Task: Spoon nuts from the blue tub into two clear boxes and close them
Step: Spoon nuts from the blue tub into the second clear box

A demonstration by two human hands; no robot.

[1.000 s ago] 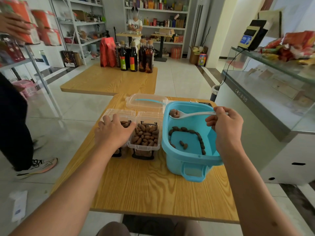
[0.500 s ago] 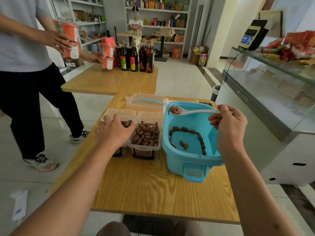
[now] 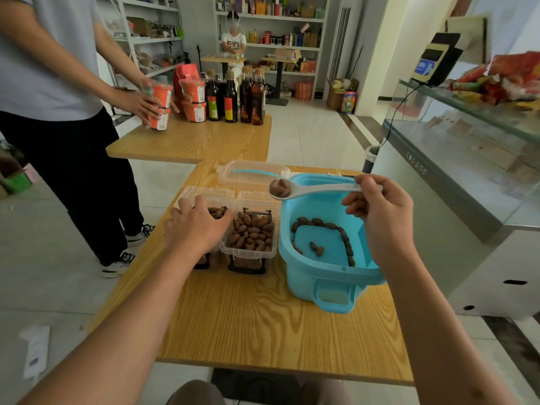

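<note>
— Right grip (image 3: 380, 217): pinched the handle of a white spoon (image 3: 306, 190), fingers curled round it; bowl loaded with a few brown nuts (image 3: 280, 187), held level above the far left rim of the blue tub (image 3: 330, 273).

— And the left grip (image 3: 198, 226)?

— Lay over the left clear box (image 3: 204, 200), fingers spread across its top and curled a little over the far edge; covered most of what was inside.

— Right clear box (image 3: 251, 249)?

— Stood just beside the left one, touching or nearly so; lid tipped back, filled almost to the brim with nuts.

— Tub contents?

— Nearly spent: a thin ring of nuts round the floor, a couple loose in the middle.

— Elsewhere on the bench (image 3: 263, 331)?

— Behind the boxes, a flat clear tray (image 3: 251, 173) with a blue strip across it. On the farther bench (image 3: 193, 141), dark bottles (image 3: 236, 97) and red tubs (image 3: 193, 97), with a standing person's hand (image 3: 143, 106) on a stacked pair.
</note>
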